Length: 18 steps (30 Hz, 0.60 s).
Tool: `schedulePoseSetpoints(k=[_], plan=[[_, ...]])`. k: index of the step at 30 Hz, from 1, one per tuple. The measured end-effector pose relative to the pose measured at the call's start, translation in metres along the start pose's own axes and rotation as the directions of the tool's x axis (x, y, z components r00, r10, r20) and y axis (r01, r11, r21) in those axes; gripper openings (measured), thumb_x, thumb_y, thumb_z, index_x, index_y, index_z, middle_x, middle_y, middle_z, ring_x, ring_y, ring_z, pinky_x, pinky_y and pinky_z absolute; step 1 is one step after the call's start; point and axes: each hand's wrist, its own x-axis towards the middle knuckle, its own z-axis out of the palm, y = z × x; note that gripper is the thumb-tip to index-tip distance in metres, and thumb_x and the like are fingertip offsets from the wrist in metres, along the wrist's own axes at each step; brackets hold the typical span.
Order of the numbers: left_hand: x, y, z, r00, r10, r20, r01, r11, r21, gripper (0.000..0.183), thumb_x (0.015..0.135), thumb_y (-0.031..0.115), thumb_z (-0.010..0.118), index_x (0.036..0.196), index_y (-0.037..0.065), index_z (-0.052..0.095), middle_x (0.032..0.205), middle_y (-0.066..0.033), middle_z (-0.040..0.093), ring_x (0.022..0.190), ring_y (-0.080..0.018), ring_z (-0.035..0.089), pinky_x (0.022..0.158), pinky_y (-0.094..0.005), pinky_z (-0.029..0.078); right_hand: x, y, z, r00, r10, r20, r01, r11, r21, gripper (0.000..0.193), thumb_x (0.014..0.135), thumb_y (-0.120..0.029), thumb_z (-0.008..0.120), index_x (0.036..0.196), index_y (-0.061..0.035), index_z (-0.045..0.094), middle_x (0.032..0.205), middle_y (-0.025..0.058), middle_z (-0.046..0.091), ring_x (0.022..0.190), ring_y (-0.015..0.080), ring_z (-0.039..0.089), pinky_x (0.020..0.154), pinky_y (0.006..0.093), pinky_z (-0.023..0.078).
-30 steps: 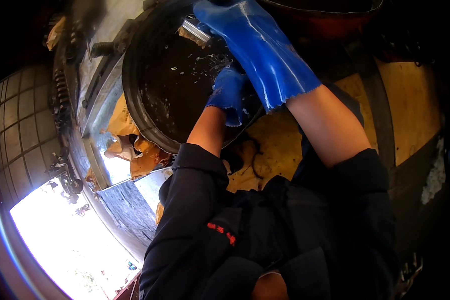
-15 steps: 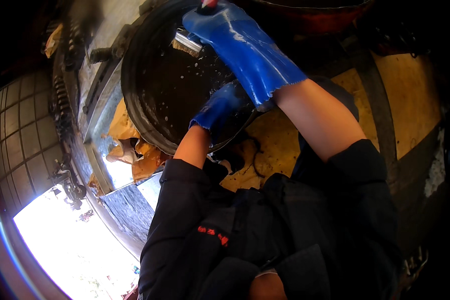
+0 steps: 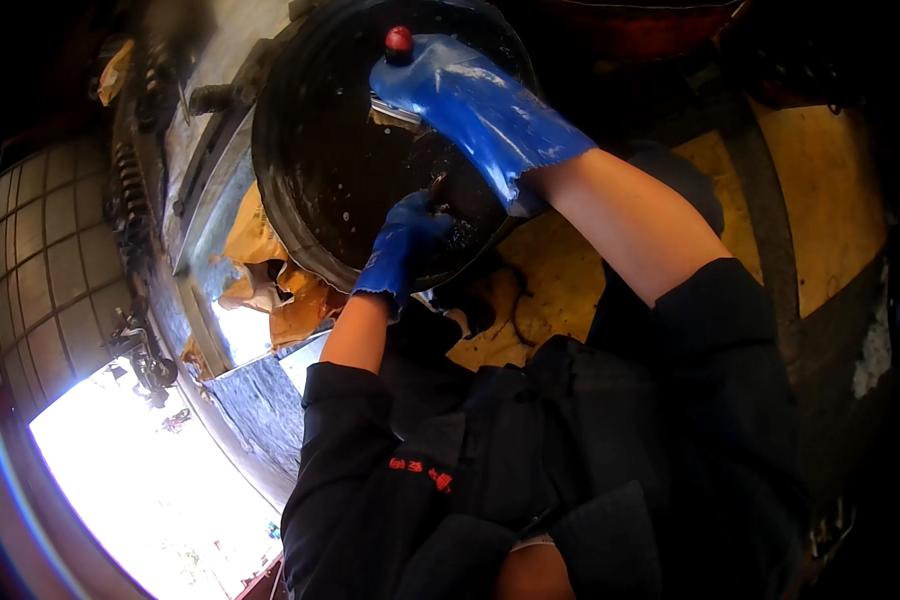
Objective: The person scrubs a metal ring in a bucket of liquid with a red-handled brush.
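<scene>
A wide black round tub (image 3: 268, 190) of dark liquid with bubbles lies in front of me. Over it, my right hand (image 3: 435, 85) in a long blue rubber glove is closed around a flat brush (image 3: 396, 112). The brush has a red-ended handle and a metal band; its bristles point down toward the liquid and are partly hidden. Lower in the tub, my left hand (image 3: 402, 235), also gloved in blue, has its fingers closed at the liquid. A small brownish tip (image 3: 439, 184) shows just past those fingers, and I cannot tell what it belongs to.
Crumpled brown paper (image 3: 260, 240) lies left of the tub, beside a metal frame (image 3: 205, 190). A reddish vessel (image 3: 650, 25) stands at the far right. Yellowish boards (image 3: 820, 190) cover the floor on the right. Bright light enters at the lower left.
The brush has turned, so its red handle end shows more and its bristles less. My left hand has shifted slightly left, and a small brownish tip now shows at its fingers.
</scene>
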Motion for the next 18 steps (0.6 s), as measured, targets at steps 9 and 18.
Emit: schedulePoseSetpoints(k=[9,18], plan=[[-0.047,0.004,-0.06,0.984,-0.052,-0.171,-0.034,0.886,-0.462,0.031,0.1,0.009,0.07,0.128,-0.003,0.067,0.108,-0.0115,0.076,0.089,-0.0181,0.072,0.079,-0.0309,0.059,0.02,0.04,0.046,0.982,-0.005,0.191,0.016,0.998,-0.061,0.021,0.095,-0.028,0.063,0.09,-0.0087,0.071,0.076,0.0056,0.069,0.07,0.0169,0.066,0.072,0.0353,0.054],[-0.042,-0.009,-0.071,0.989,-0.003,-0.147,-0.097,0.736,-0.67,0.028,0.106,0.016,0.064,0.128,-0.001,0.066,0.109,-0.0112,0.076,0.094,-0.0203,0.073,0.084,-0.0343,0.06,-0.001,0.035,0.087,0.751,-0.43,0.5,0.593,0.772,-0.227,0.026,0.1,-0.034,0.065,0.111,-0.0147,0.078,0.095,0.0074,0.077,0.089,0.0228,0.074,0.087,0.038,0.059]])
